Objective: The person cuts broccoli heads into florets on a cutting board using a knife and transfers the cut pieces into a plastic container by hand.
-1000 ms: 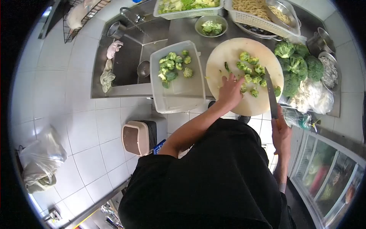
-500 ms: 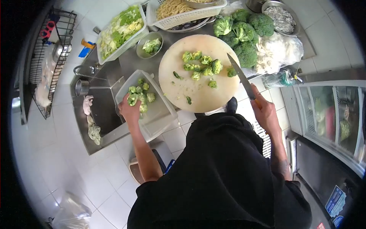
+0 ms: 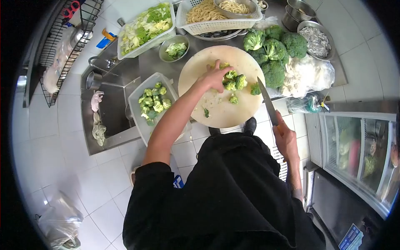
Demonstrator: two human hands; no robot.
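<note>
On the round cutting board [image 3: 243,110], my left hand [image 3: 214,78] reaches over the cut broccoli florets [image 3: 241,82] with its fingers spread. The hand hides some florets, and whether its fingertips touch them is hard to see. My right hand [image 3: 286,139] is closed around the handle of a kitchen knife [image 3: 268,102]. Its blade points away from me along the board's right edge, beside a single floret [image 3: 255,88]. Left of the board, a clear plastic tub [image 3: 134,98] holds several florets [image 3: 155,101], partly behind my left forearm.
Whole broccoli heads [image 3: 273,74] and bagged pale mushrooms [image 3: 298,75] lie right of the board. A noodle basket [image 3: 225,27], a cabbage tub [image 3: 171,31] and a metal bowl [image 3: 160,51] stand behind. The sink [image 3: 110,114] is at left; a glass-door fridge [image 3: 325,137] is at right.
My left hand has moved from the plastic tub to the florets on the board, and more florets now show in the tub. The knife stays in my right hand. The view has shifted slightly.
</note>
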